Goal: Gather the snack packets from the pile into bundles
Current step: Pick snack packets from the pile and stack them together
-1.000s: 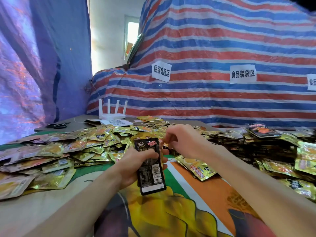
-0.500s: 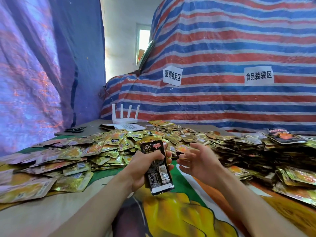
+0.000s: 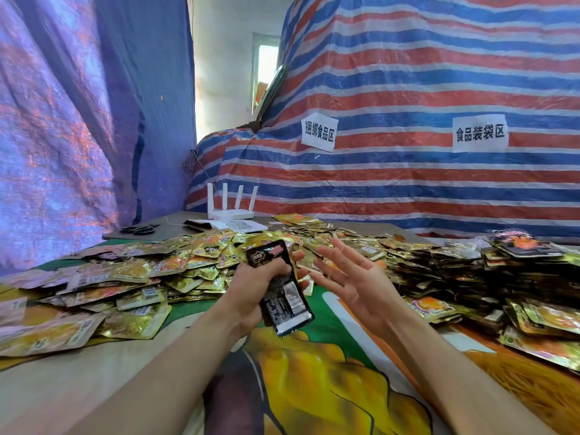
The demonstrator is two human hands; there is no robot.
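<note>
Black packets (image 3: 282, 309): gripped in the left hand, tilted, held up off the surface, just in front of the gold pile.
Left hand (image 3: 248, 290): curled round the middle of the black packets.
Right hand (image 3: 348, 277): spread wide, holding nothing, palm turned toward the left hand, just beside the black packets.
Gold pile (image 3: 141, 277): loose shiny packets, lying all over the left and far side of the surface.
Stacked packets (image 3: 455, 277): heaped on the right side.
Surface (image 3: 314, 372): covered with a bright printed sheet, yellow, orange and green.
Router (image 3: 230, 211): white, four aerials up, at the far edge.
Scissors (image 3: 139, 229): black, left of the router.
Striped sheet (image 3: 408, 73): red, white and blue, hanging behind, with two paper signs (image 3: 319, 131).
</note>
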